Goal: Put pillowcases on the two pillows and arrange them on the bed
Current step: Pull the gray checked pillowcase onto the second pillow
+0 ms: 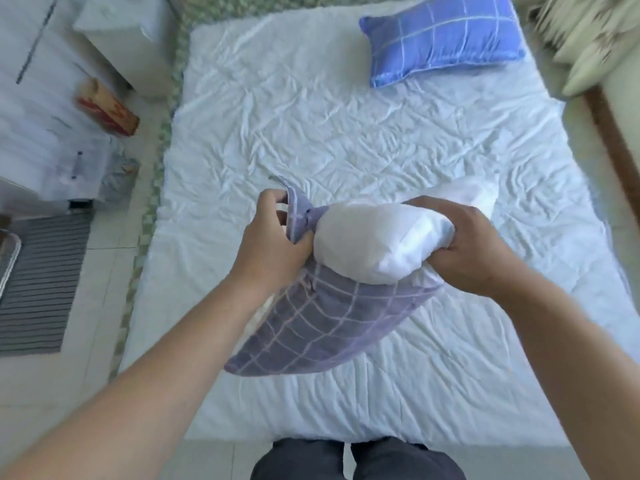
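Status: one pillow is finished. The cased pillow [441, 38], in blue check, lies on the bed [311, 126] at 1 o'clock, near the head end. The second pillow [377, 244] is held over the middle of the bed, just below frame centre, and is partly inserted — its white end protrudes from the mouth of the checked pillowcase [311, 327], which hangs toward 7 o'clock.

Hands: the left hand [273, 244] pinches the gathered rim of the pillowcase at the 9 o'clock side of the pillow, fingers curled round the cloth. The right hand [460, 244] grips the bunched white end of the pillow at its 3 o'clock side, fingers closed on the fabric.

Handling: both items appear light, soft and fully compliant. The pillow compresses under grip and will probably spring back inside the case; the pillowcase has no stiffness and sags wherever it is unsupported. Neither appears fragile or slippery.

Recommended hold: take the pillowcase at the rim of its opening, not mid-panel, so the mouth stays spread. Take the pillow by its exposed end or corners — compress it, feed it down, then draw the rim up over it.
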